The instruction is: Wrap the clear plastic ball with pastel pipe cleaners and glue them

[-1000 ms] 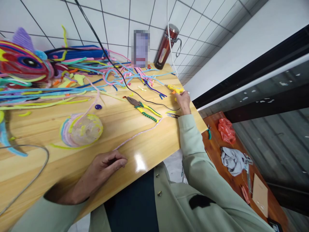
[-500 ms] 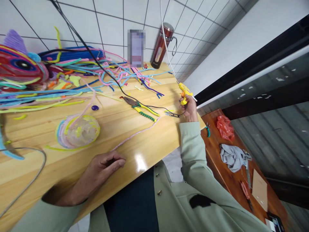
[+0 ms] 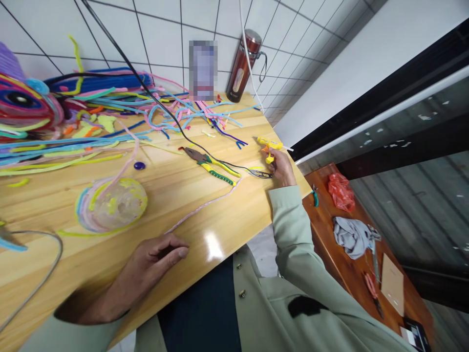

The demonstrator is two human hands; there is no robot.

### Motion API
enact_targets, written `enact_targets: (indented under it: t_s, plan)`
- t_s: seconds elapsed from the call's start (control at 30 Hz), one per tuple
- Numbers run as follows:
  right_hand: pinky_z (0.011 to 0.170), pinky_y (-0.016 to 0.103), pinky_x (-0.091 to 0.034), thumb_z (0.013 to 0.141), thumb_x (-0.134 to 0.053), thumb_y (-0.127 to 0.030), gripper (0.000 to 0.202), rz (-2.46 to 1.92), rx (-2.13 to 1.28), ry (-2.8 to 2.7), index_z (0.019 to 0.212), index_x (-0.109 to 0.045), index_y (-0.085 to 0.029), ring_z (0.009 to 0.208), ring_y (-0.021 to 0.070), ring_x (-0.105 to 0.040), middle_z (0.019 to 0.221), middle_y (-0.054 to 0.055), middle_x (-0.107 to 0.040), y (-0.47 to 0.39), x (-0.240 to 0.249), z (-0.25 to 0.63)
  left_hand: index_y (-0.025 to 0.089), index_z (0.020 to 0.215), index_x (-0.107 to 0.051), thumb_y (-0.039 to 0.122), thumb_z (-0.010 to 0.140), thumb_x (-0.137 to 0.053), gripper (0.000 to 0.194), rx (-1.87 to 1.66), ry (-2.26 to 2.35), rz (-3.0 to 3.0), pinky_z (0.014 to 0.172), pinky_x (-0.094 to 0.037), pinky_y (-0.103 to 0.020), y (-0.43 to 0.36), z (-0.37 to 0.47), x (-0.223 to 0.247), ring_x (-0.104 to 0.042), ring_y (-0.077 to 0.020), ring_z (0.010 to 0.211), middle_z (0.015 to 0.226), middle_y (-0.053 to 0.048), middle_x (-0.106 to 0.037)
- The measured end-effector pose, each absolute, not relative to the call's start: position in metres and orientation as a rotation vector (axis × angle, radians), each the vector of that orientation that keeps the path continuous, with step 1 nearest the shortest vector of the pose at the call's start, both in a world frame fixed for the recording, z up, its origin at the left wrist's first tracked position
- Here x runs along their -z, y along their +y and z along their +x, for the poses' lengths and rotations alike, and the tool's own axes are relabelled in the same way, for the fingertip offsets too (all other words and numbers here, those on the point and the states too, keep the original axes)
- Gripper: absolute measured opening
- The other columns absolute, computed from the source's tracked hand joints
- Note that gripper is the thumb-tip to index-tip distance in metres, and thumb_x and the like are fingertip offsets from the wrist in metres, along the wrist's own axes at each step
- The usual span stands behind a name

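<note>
A pale, glossy wooden table (image 3: 234, 220) stands before a white tiled wall (image 3: 161, 29). Near the table's right end, the right hand (image 3: 283, 167) grips a yellow plastic glue gun (image 3: 270, 143). The left hand (image 3: 156, 257) curls loosely by a thin pink strand (image 3: 205, 207); whether it holds it, I cannot tell. At right, a reddish-brown wooden surface (image 3: 328, 232) bears a crumpled red bag (image 3: 341, 192).

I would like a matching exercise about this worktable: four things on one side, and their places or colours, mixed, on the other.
Things:
1. Glue gun
2. Large pliers
3. Flask
4. Plastic bag

Places or colours:
A. Standing near the tiled wall
B. Red, on the brown surface
C. Held in the right hand
D. Green and yellow handles, lying on the table

Pairs: 1-C, 2-D, 3-A, 4-B
</note>
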State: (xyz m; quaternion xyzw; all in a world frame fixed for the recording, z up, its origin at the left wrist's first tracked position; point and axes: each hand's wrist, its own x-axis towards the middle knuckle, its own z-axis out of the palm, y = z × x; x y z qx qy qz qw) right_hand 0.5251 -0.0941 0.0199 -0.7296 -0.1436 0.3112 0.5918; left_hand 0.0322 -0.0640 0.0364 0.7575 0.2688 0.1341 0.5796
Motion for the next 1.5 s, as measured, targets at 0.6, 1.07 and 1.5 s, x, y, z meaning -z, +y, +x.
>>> enact_targets:
  t_s: [0.6,1.07,1.5]
  plan:
    - [0.044,0.027,-0.023,0.081,-0.085,-0.044,0.024,-1.758,-0.661,-0.439,0.08,-0.073,-0.024,0.052,0.01,-0.034,0.058,-0.004,-0.052,-0.082,-0.014,0.525,0.027,0.093,-0.084,0.045,0.106,-0.068,0.028,-0.331,0.597,1.808,0.068,-0.062,-0.02,-0.065,0.029,-0.028,-0.081,-0.0163,0.078,0.088,0.002,-0.086]
    - [0.043,0.026,-0.027,0.081,-0.087,-0.049,0.034,-1.733,-0.574,-0.398,0.078,-0.063,-0.026,0.054,0.0109,-0.04,0.065,-0.004,-0.053,-0.102,-0.031,0.51,0.026,0.089,-0.084,0.049,0.104,-0.067,0.032,-0.304,0.612,1.805,0.069,-0.062,-0.023,-0.064,0.032,-0.036,-0.081,-0.0188,0.077,0.085,0.0,-0.085]
    - [0.044,0.026,-0.024,0.079,-0.092,-0.054,0.044,-1.762,-0.521,-0.359,0.073,-0.058,-0.026,0.052,0.0104,-0.037,0.057,-0.006,-0.044,-0.169,-0.026,0.482,0.025,0.088,-0.082,0.056,0.105,-0.066,0.039,-0.269,0.641,1.817,0.069,-0.06,-0.023,-0.066,0.031,-0.035,-0.075,-0.0181,0.076,0.083,0.001,-0.08]
